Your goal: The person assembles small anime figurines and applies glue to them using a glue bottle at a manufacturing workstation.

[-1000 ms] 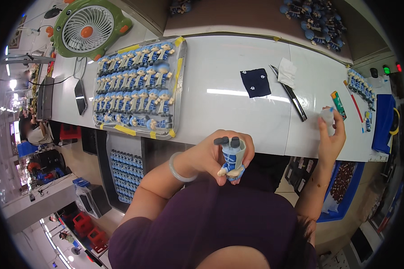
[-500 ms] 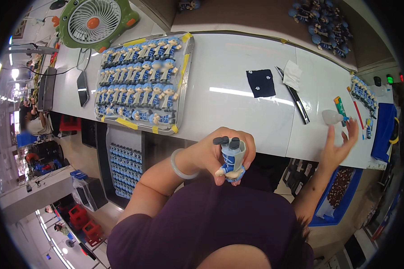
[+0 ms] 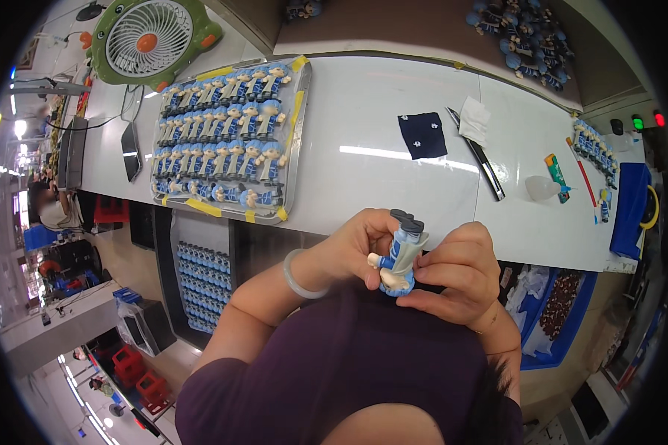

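Note:
A small blue-haired figurine (image 3: 402,256) in a blue and grey outfit is held upside down in front of my chest, its dark shoes pointing up and away. My left hand (image 3: 361,248), with a pale bangle on the wrist, grips it from the left side. From the right, my right hand (image 3: 460,274) has its fingers closed against the figurine's head and side. Whether anything small sits in those right fingertips is hidden. Beyond my hands, on the white table (image 3: 349,193), lie a dark patterned cloth (image 3: 423,136), a black knife-like tool (image 3: 486,165) and a white tissue (image 3: 474,121).
At left, a yellow-taped tray (image 3: 293,148) holds rows of similar figurines, beside a green fan (image 3: 150,41). Toward the right lie a translucent squeeze bulb (image 3: 540,188), a green tube (image 3: 555,172), a red stick (image 3: 585,174) and a blue bin (image 3: 631,211). More figurines (image 3: 523,41) are heaped on the shelf.
My right hand has come from beside the squeeze bulb back to the figurine, its spread fingers now closed against it. The figurine has shifted slightly right and tilted.

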`<state>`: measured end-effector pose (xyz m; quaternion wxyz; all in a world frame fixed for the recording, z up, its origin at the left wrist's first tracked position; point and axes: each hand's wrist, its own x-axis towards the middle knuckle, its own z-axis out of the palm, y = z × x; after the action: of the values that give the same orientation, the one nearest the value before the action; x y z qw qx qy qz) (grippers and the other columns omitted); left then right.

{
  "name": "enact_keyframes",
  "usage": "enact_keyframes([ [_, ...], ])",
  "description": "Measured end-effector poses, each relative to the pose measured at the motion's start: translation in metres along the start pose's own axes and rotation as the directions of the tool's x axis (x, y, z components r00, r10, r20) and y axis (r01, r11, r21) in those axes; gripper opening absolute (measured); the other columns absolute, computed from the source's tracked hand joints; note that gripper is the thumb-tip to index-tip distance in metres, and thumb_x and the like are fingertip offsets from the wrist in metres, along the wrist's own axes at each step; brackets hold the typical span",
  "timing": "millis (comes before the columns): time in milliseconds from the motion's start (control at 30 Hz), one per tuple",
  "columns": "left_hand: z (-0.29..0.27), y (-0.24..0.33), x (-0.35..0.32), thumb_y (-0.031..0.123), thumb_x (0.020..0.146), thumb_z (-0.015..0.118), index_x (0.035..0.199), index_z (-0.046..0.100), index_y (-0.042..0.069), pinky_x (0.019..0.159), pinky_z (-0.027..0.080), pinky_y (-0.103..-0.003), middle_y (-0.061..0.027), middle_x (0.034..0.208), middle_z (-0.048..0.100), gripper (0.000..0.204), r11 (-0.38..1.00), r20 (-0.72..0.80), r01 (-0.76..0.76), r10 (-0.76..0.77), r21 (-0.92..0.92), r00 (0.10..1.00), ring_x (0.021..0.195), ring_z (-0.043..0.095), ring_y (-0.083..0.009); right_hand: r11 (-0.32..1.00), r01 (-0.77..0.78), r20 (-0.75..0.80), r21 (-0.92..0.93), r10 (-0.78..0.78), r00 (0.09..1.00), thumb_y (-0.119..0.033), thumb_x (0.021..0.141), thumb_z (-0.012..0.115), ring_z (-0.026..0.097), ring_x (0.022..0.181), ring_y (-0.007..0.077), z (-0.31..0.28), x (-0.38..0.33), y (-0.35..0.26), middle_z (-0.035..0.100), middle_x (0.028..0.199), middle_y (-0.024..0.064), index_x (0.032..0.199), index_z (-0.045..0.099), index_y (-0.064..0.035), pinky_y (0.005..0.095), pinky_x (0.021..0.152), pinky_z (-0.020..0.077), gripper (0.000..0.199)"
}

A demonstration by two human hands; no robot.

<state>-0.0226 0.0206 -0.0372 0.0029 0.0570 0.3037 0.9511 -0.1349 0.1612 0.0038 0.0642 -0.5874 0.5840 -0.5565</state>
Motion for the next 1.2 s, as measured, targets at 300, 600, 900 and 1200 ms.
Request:
enact_keyframes([
  [300,0.005,-0.003,-0.003,0.031,0.055,0.08,0.085,0.061,0.009,0.062,0.042,-0.024,-0.0047,0.08,0.054,0.042,0.998,-0.133,0.029,-0.022,0.057,0.991,0.074,0.051,-0.0131,0.998,0.063,-0.069,-0.017,-0.064,0.996,-0.015,0.049,0.079,0.051,0.07,0.0174,0.009,-0.003,0.003,0.059,0.086,0.0006,0.086,0.061,-0.0103,0.027,0.058,0.04,0.042],
  [600,0.0,-0.01,-0.001,0.032,0.054,0.081,0.084,0.061,0.005,0.065,0.043,-0.023,-0.0049,0.084,0.056,0.045,0.999,-0.074,-0.001,0.005,0.05,0.997,0.075,0.053,-0.0123,0.991,0.13,-0.067,-0.044,-0.132,0.989,-0.016,0.055,0.077,0.052,0.072,0.0181,0.009,-0.009,0.006,0.058,0.089,0.0017,0.089,0.061,-0.009,0.0271,0.059,0.0422,0.039],
  [900,0.006,-0.014,-0.004,0.041,0.062,0.075,0.091,0.057,0.003,0.07,0.043,-0.024,-0.0047,0.088,0.057,0.051,0.998,-0.167,0.048,-0.056,-0.05,0.984,0.08,0.053,-0.0113,0.967,0.187,-0.035,-0.174,-0.196,0.98,-0.016,0.059,0.074,0.051,0.069,0.0188,0.012,-0.002,0.006,0.057,0.082,0.002,0.087,0.059,-0.0093,0.0282,0.058,0.043,0.033],
  [1200,0.01,0.01,-0.027,0.018,0.087,0.05,0.122,0.04,0.0,0.087,0.041,-0.031,-0.0097,0.11,0.048,0.04,0.999,-0.286,0.014,-0.022,-0.029,0.958,0.102,0.049,-0.0169,0.919,0.074,-0.143,-0.387,-0.139,0.98,-0.019,0.063,0.073,0.051,0.07,0.0258,0.044,-0.023,0.029,0.052,0.082,0.0069,0.095,0.05,-0.0083,0.0355,0.064,0.0393,0.041],
])
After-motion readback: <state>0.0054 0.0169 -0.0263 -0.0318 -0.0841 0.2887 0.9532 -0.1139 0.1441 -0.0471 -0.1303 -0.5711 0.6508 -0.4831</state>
